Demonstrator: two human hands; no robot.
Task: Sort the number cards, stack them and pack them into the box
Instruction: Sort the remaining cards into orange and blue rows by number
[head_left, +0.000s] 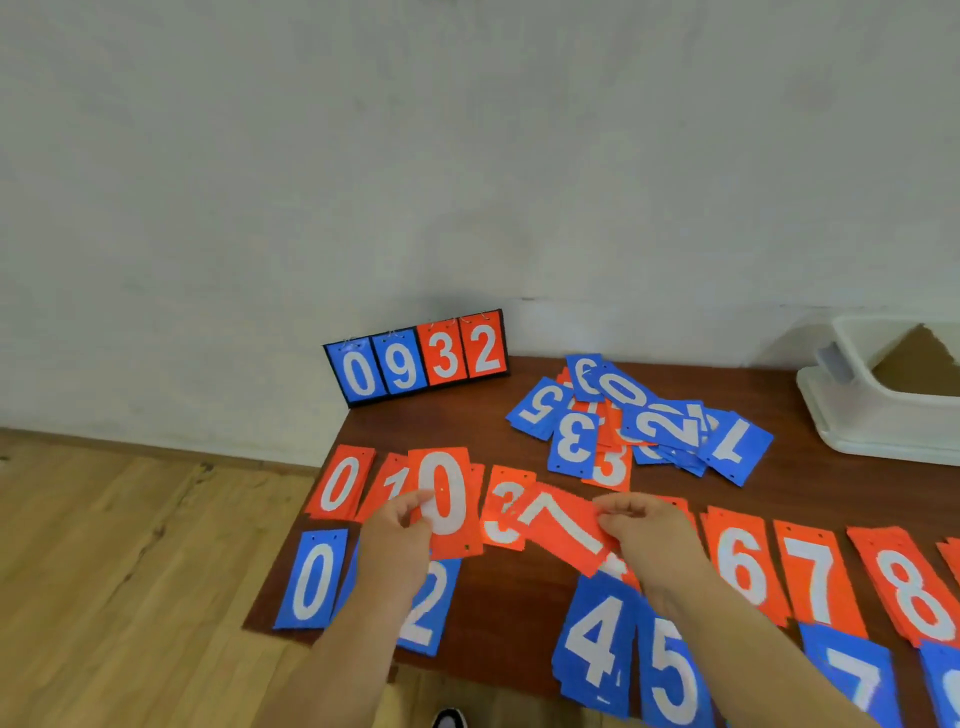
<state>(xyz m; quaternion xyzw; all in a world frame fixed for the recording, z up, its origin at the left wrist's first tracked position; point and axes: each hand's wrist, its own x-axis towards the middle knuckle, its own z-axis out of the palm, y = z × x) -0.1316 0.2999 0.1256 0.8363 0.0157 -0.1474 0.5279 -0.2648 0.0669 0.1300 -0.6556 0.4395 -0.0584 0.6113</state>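
Observation:
My left hand (397, 525) pinches a red 0 card (448, 499) and holds it upright above the red row. My right hand (649, 525) pinches a red 7 card (563, 522), tilted over the red 3 card (501, 514). Red cards 0 (338, 483), 6 (743, 564), 7 (818, 577) and 8 (914, 592) lie in a row on the dark table (493, 608). In front lie blue cards 0 (311, 579), 2 (426, 608), 4 (597, 639) and 5 (672, 675). A loose heap of mixed cards (639, 421) sits behind.
A small scoreboard stand (418, 358) reading 0932 leans at the table's back left by the wall. A white box (878, 410) with brown cardboard inside stands at the back right. Wooden floor (130, 571) lies left of the table edge.

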